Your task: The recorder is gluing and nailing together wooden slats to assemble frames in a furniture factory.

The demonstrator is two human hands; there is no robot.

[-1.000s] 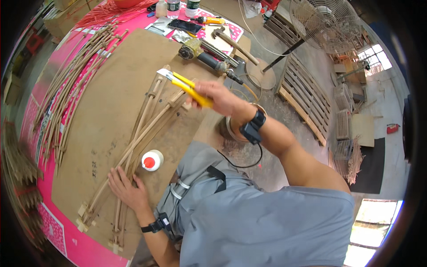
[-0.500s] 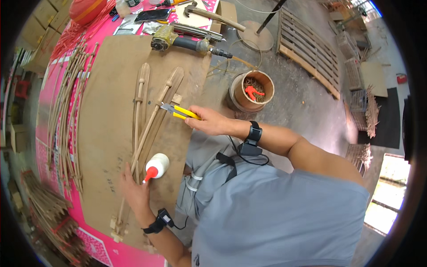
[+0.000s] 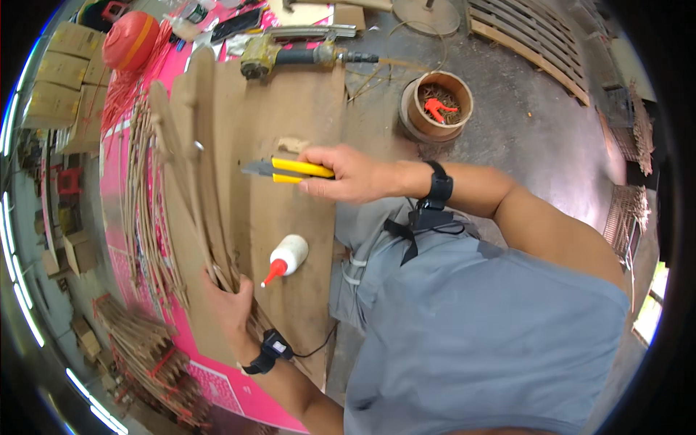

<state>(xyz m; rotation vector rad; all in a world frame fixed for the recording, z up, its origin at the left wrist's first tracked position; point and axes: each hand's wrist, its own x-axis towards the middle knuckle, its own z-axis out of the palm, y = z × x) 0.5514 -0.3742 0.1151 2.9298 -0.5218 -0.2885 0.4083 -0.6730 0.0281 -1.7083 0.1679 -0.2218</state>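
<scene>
My left hand (image 3: 230, 308) is closed round the lower part of long wooden strips (image 3: 206, 138) with thin beaded rods along them. The strips are raised and tilted over the brown board (image 3: 290, 109), their upper ends smeared by motion. In my right hand (image 3: 355, 172) are pliers (image 3: 301, 168) with yellow handles and grey jaws. The jaws point left, apart from the strips. Between my hands and nearer to me, a white squeeze bottle (image 3: 291, 252) with a red nozzle lies on the board. A small wooden block (image 3: 293, 144) sits just beyond the pliers.
Beaded wooden rods (image 3: 148, 210) lie in a bundle along the left on a pink cover. An air tool (image 3: 290, 58) with a hose rests at the board's far edge. A round tub (image 3: 415, 109) stands at right, holding small brown pieces and a red item.
My left hand has picked the wooden strips up off the board and swung them leftward. The pliers have come away from the rod, still in my right hand. The view has shifted.
</scene>
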